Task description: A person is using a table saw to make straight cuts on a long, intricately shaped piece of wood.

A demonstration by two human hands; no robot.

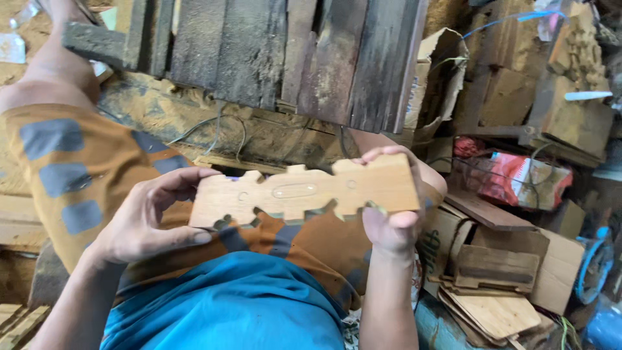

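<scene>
I note the carved wooden board [304, 192] held level above the lap, left hand [146, 217] clamped on its left end, right hand [389, 223] clamped on its right end; stacked wood offcuts [495, 285] lie nearby.

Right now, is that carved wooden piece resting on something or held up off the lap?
Held up. The left hand pinches one end of the carved wooden piece, the right hand grips the other, above the lap.

A flat, pale carved wooden board [304, 193] with notched, scalloped edges; held level, lengthwise, above the lap.
</scene>
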